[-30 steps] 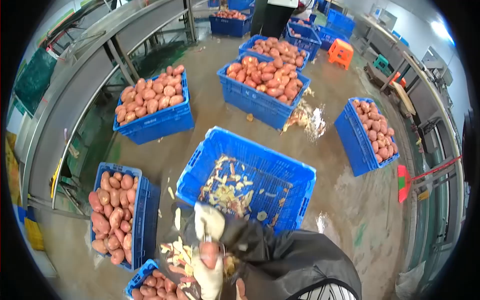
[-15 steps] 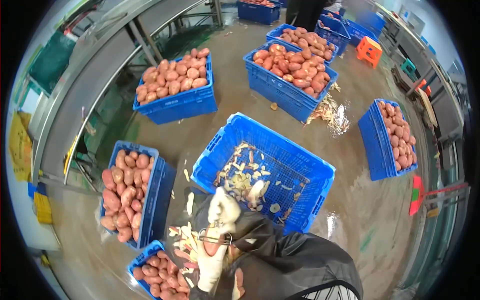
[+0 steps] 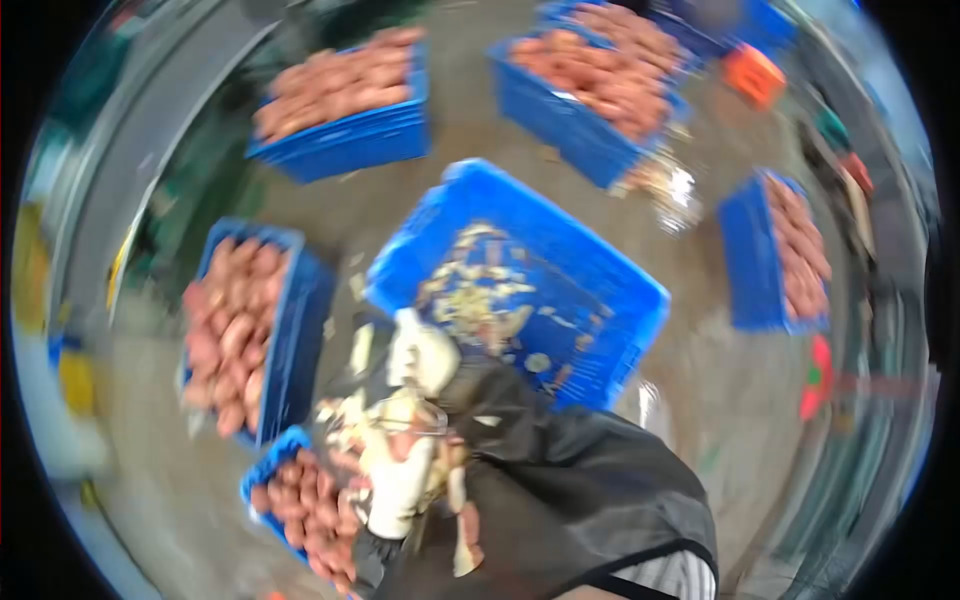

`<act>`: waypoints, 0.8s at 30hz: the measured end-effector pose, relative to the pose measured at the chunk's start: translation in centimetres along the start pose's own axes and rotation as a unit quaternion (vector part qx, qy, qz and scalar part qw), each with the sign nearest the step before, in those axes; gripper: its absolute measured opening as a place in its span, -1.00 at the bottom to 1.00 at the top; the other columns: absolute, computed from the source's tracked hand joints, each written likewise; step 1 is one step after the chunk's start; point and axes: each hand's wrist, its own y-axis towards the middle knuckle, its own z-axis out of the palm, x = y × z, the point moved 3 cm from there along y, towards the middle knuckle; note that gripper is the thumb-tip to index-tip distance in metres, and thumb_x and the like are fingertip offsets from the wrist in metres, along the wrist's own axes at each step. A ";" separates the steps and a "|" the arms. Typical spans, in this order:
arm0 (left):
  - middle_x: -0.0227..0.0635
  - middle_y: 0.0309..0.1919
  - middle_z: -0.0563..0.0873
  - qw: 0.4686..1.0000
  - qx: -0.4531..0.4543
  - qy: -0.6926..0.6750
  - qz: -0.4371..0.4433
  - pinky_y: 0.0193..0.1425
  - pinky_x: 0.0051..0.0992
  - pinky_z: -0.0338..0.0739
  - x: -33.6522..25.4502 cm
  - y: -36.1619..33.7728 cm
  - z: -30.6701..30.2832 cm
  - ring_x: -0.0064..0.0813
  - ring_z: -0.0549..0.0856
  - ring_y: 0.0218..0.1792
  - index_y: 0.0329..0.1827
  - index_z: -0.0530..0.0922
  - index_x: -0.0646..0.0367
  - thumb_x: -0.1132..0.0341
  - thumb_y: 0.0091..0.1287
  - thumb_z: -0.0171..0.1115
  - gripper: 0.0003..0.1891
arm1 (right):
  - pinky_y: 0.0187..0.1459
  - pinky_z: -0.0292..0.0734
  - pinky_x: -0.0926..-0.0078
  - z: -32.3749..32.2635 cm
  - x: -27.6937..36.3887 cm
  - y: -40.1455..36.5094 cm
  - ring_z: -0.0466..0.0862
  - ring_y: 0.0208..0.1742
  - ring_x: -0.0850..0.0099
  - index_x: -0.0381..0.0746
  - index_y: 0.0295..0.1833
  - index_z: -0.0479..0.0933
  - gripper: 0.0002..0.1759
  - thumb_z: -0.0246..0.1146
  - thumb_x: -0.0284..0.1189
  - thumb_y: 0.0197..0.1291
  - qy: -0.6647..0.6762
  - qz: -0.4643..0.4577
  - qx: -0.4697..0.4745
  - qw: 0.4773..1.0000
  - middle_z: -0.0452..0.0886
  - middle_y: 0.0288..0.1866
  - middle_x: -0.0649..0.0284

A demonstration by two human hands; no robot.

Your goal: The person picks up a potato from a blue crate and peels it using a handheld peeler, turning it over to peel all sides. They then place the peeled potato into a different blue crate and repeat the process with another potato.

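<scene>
My left hand [image 3: 398, 485], in a white glove, is closed around a reddish potato [image 3: 403, 443] with part of its skin off. Just above it, my right hand [image 3: 425, 358], also gloved in white, grips a wire-framed peeler [image 3: 425, 415], whose frame lies across the potato. Motion blur hides the exact contact of the blade. Pale and red peelings [image 3: 345, 425] lie on the dark apron around my hands. Beyond my right hand stands a large blue crate [image 3: 590, 285], with peelings and pale pieces scattered on its bottom.
Blue crates of red potatoes stand at lower left [image 3: 300, 510], left [image 3: 235, 335], upper left [image 3: 340, 95], top [image 3: 600, 85] and right [image 3: 795, 250]. Peelings [image 3: 655, 175] lie on the wet floor by the top crate. An orange stool [image 3: 753, 76] is at upper right.
The view has shifted, so the crates appear higher and the picture is more blurred. My hands stay together at the potato, with the peeler frame now nearer its upper end.
</scene>
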 end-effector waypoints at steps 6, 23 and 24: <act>-0.07 0.36 0.18 0.992 0.008 -0.090 0.086 0.40 -0.44 0.04 -2.2 0.5 -0.9 -0.29 0.20 0.34 0.41 0.09 0.27 0.39 0.10 0.27 -0.21 | -0.65 0.39 0.42 -2.4 4.3 1.8 0.35 -0.78 0.37 -0.09 -0.64 0.30 -0.47 0.09 0.05 0.22 0.104 -0.038 -0.045 0.993 0.30 -0.78 0.32; -0.36 -0.19 0.49 0.821 0.043 -0.549 -0.152 -0.28 -0.49 0.50 2.8 0.4 1.7 -0.50 0.49 -0.36 0.18 0.35 0.02 0.28 0.26 0.15 -0.58 | -0.66 0.39 0.39 1.2 4.3 -2.8 0.41 -0.75 0.39 -0.12 -0.60 0.32 -0.53 0.06 -0.08 0.29 -0.023 -0.139 -0.072 0.987 0.32 -0.76 0.31; -0.38 -0.18 0.50 0.808 0.043 -0.566 -0.157 -0.22 -0.47 0.51 2.8 0.6 2.0 -0.48 0.51 -0.30 0.06 0.40 0.04 0.23 0.27 0.16 -0.68 | -0.67 0.39 0.39 -3.2 4.2 0.3 0.43 -0.75 0.37 -0.14 -0.60 0.33 -0.54 0.06 -0.11 0.30 -0.047 -0.170 -0.154 0.972 0.33 -0.76 0.29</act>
